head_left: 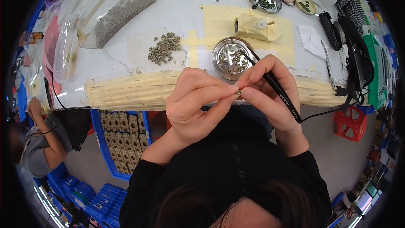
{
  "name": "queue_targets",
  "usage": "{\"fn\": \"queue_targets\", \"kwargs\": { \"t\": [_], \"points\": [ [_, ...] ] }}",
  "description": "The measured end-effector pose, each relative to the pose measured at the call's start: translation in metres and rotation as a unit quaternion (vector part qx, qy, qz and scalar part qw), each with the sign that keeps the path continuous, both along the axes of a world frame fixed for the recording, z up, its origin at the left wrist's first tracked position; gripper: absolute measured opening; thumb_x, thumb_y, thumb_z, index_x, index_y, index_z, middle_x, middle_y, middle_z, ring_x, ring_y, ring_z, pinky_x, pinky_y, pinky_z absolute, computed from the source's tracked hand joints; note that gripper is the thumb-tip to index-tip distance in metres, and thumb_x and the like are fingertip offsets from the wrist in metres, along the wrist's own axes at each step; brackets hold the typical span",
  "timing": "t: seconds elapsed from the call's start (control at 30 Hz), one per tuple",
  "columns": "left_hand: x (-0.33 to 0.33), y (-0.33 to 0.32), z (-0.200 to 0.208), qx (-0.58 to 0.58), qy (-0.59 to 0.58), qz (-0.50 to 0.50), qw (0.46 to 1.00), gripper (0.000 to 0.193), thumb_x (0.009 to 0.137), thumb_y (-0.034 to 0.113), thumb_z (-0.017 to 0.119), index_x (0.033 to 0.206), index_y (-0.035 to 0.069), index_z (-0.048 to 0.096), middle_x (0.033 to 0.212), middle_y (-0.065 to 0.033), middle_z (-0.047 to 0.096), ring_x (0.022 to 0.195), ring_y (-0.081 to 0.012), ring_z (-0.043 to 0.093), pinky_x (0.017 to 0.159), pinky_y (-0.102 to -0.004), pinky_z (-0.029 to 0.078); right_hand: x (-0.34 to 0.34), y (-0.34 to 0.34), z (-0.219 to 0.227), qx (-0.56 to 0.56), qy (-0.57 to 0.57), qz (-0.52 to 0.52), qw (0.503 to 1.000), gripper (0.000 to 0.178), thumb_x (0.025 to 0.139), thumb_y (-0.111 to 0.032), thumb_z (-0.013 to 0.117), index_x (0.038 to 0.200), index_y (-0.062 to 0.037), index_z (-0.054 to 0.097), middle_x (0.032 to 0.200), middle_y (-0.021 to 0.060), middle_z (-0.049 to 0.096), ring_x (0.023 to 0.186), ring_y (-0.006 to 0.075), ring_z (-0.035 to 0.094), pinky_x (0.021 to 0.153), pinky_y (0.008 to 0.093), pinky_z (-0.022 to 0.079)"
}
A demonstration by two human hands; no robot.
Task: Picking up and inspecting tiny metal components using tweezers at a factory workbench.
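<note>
My left hand (192,103) is closed in a pinch, thumb and forefinger on a small metallic part (238,93). The fingertips cover most of that part. Meeting it from the other side, my right hand (274,101) also touches the part with its thumb and forefinger. Black tweezers (282,94) lie across the same right hand, held with their tips slanting up and left over a round steel dish (214,62). Several similar small metal parts (234,61) are scattered in the dish. To its left, a loose pile of such parts (163,49) rests on a clear sheet.
A tape-wrapped block (257,28) stands behind the dish. Farther back are a steel dish with dark green pieces (264,0) and a clear bin of grey granules (122,17). A blue tray (103,147) sits below the table edge; another person's arm (52,141) shows at left.
</note>
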State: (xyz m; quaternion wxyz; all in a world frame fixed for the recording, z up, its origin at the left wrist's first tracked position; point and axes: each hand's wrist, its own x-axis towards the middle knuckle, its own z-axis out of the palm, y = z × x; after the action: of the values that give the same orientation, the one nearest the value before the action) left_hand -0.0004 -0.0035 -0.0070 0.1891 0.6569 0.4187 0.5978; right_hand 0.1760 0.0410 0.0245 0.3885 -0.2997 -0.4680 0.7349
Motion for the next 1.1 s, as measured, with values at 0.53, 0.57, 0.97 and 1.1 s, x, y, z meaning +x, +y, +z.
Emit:
{"fn": "queue_targets", "kwargs": {
  "t": [0.53,0.57,0.97,1.1],
  "points": [
    [0.001,0.001,-0.006,-0.009,-0.046,-0.048,0.998,0.026,0.071,-0.004,0.077,0.094,0.006,0.071,0.087,-0.0031,0.067,0.074,-0.0161,0.057,0.066,-0.0266,0.044,0.002,0.003,-0.007,-0.098,0.060,0.046,0.992,0.023,0.084,-0.001,0.069,0.099,-0.0046,0.052,0.089,0.0081,0.065,0.081,0.0126,0.064,0.076,0.0260,0.053],
    [0.002,0.001,-0.006,-0.012,-0.049,-0.048,0.998,0.026,0.071,-0.004,0.077,0.094,0.006,0.071,0.087,-0.0033,0.067,0.075,-0.0161,0.057,0.066,-0.0265,0.044,0.002,0.003,-0.007,-0.098,0.061,0.046,0.992,0.023,0.084,-0.001,0.069,0.099,-0.0046,0.052,0.089,0.0080,0.065,0.081,0.0126,0.064,0.076,0.0260,0.053],
    [0.004,-0.001,-0.007,-0.041,-0.060,-0.004,0.997,0.022,0.069,-0.006,0.076,0.089,0.003,0.070,0.081,-0.0052,0.066,0.073,-0.0176,0.059,0.066,-0.0267,0.044,-0.002,-0.003,-0.005,-0.056,0.030,-0.017,0.998,0.021,0.086,0.001,0.066,0.099,-0.0033,0.050,0.092,0.0091,0.065,0.086,0.0132,0.064,0.078,0.0261,0.054],
    [0.006,0.000,-0.006,-0.041,-0.056,0.029,0.997,0.022,0.069,-0.007,0.076,0.087,0.002,0.070,0.079,-0.0061,0.066,0.072,-0.0177,0.059,0.065,-0.0268,0.044,-0.003,-0.008,-0.011,0.080,0.003,-0.068,0.994,0.018,0.087,0.006,0.062,0.098,-0.0016,0.050,0.095,0.0119,0.065,0.092,0.0152,0.065,0.080,0.0272,0.054]
  ]
}}
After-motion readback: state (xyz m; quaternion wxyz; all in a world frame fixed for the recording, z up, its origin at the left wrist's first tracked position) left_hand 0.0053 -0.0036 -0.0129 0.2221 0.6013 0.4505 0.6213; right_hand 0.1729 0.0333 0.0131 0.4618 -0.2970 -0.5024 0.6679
